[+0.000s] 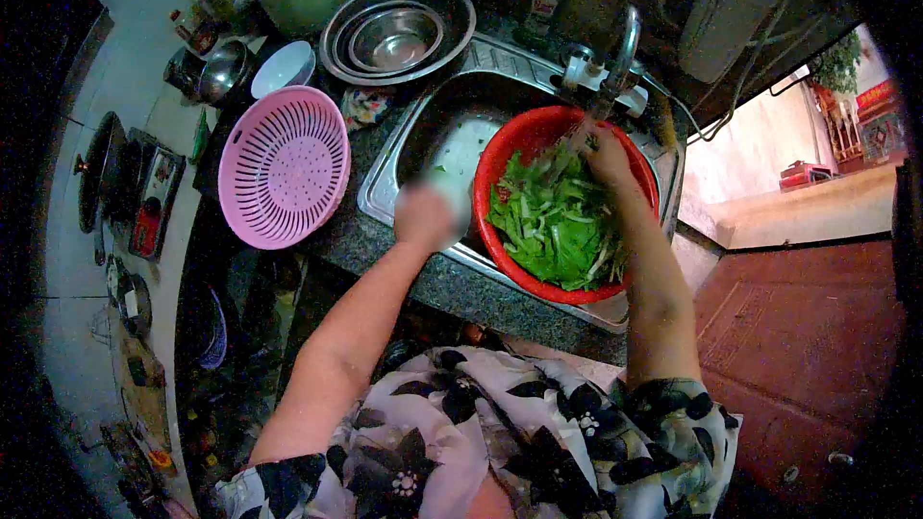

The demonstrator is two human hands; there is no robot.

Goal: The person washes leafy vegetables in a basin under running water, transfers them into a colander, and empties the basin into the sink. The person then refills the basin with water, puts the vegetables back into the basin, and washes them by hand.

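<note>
A red plastic basin (487,149) full of chopped leafy greens (562,231) sits over the right part of the steel sink (385,183). My right hand (608,159) is inside the basin's far right side, beneath the faucet (630,38), beside the greens. Water seems to fall near its fingers, which are too dim to make out. To the left, my left hand (426,216) is over the sink's near left edge, apart from the basin. Its fingers are blurred, so what they hold, if anything, does not show. Small green bits lie on the sink's floor.
A pink colander (303,173) stands on the counter left of the sink. Behind it are a white bowl (286,70) and nested steel bowls (461,24). A bottle (544,5) stands behind the sink. The granite counter edge (385,279) runs along the front.
</note>
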